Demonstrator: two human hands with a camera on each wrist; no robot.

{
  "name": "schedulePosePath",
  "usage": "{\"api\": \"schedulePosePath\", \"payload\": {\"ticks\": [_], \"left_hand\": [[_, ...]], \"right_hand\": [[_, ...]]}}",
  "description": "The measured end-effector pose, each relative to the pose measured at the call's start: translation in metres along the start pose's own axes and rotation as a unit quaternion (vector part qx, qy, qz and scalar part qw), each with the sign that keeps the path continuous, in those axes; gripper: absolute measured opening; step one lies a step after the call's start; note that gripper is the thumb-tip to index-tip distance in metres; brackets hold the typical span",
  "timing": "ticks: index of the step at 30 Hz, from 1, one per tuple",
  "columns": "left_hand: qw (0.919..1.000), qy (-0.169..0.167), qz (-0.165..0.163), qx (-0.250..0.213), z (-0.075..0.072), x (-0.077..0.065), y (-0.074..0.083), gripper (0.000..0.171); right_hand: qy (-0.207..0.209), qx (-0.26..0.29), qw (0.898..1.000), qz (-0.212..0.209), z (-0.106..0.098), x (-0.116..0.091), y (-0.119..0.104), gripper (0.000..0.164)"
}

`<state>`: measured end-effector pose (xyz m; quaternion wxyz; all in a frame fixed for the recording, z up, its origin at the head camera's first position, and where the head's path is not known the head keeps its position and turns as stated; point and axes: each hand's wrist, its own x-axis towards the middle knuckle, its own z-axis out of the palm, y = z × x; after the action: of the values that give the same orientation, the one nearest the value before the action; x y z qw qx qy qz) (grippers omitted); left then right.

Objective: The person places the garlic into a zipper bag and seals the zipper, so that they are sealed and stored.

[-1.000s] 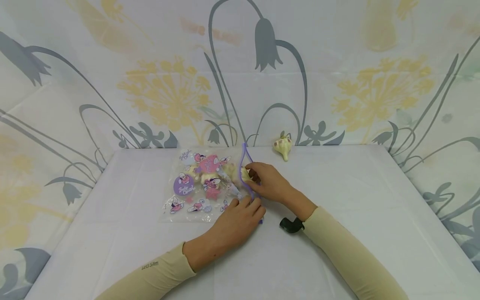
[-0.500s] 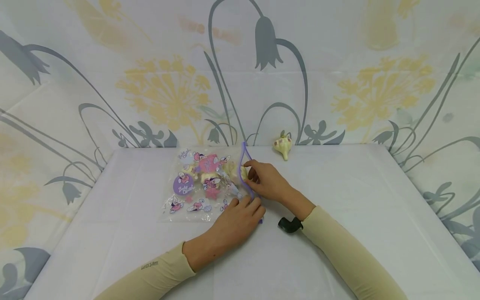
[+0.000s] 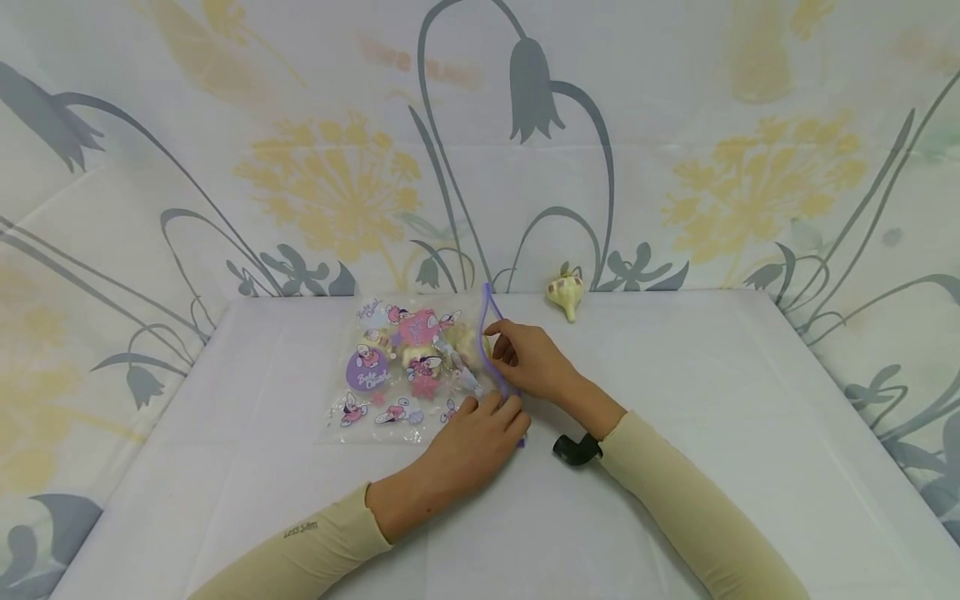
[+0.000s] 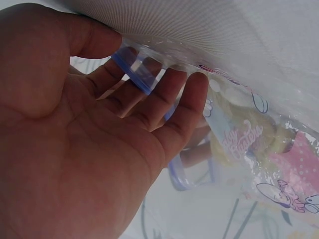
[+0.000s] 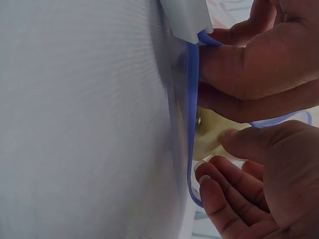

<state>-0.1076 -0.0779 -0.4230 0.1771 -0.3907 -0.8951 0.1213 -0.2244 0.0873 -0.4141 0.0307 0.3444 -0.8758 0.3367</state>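
Note:
A clear zip bag [image 3: 393, 392] printed with pink and purple cartoon figures lies flat, its purple-rimmed mouth facing right and gaping. Several garlic bulbs [image 3: 420, 358] show through the plastic. My left hand [image 3: 476, 442] pinches the near part of the rim; in the left wrist view its thumb meets the blue strip [image 4: 134, 72]. My right hand [image 3: 536, 362] is at the mouth, thumb and index finger spread apart beside a garlic bulb [image 5: 214, 127] just inside. In the right wrist view the thumb overlaps that bulb, with the other fingers loosely bent below it.
Another garlic bulb [image 3: 566, 293] lies at the back of the white table [image 3: 675, 375], near the flower-patterned cloth backdrop [image 3: 480, 167]. A dark wrist device [image 3: 577, 450] sits under the right wrist.
The garlic bulb at the mouth has shifted slightly left, deeper into the bag, and the right hand's fingers have loosened around it. The left hand has stayed in place.

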Motion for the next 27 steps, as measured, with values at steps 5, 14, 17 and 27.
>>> {"api": "schedulePosePath", "payload": {"ticks": [5, 14, 17, 27], "left_hand": [[1.0000, 0.000, 0.002, 0.003, 0.0005, 0.0004, -0.0001, 0.016], [0.9999, 0.004, 0.003, 0.011, 0.0019, 0.0005, -0.0003, 0.016], [0.9998, 0.014, 0.003, 0.017, 0.0035, -0.0001, -0.0002, 0.016], [0.9998, 0.015, 0.002, 0.011, 0.0029, 0.0004, -0.0002, 0.013]], "right_hand": [[-0.001, 0.002, 1.000, 0.005, -0.0013, -0.0007, 0.0018, 0.038], [-0.003, 0.006, 1.000, 0.014, -0.0036, -0.0021, 0.0023, 0.029], [-0.005, 0.007, 1.000, 0.016, -0.0042, -0.0025, 0.0020, 0.029], [0.011, -0.012, 1.000, 0.010, -0.0090, -0.0037, 0.0035, 0.030]]}}
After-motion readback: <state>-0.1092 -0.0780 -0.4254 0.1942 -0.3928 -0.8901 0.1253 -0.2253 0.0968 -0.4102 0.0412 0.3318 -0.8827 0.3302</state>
